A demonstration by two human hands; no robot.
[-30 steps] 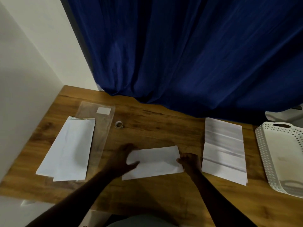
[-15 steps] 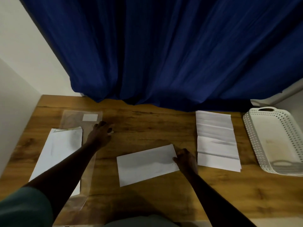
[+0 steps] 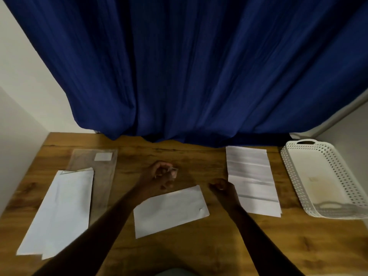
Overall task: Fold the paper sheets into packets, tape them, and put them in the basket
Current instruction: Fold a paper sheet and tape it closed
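Observation:
A folded white paper packet (image 3: 171, 211) lies on the wooden table (image 3: 199, 251) in front of me. Just beyond it, my left hand (image 3: 159, 177) holds a small roll of clear tape (image 3: 172, 172) in curled fingers. My right hand (image 3: 222, 188) hovers with curled fingers past the packet's right corner, holding nothing that I can see. Creased white sheets (image 3: 251, 179) lie stacked to the right. The white perforated basket (image 3: 294, 176) stands at the far right with nothing in it.
More white paper (image 3: 59, 214) lies at the left, partly on a clear plastic sleeve (image 3: 103, 182) with a white label. A blue curtain (image 3: 189, 66) hangs behind the table. A wall runs along the left side.
My left hand went to the tape roll by the plastic sleeve, picked it up and brought it above the packet. My right hand lifted off the packet's right edge.

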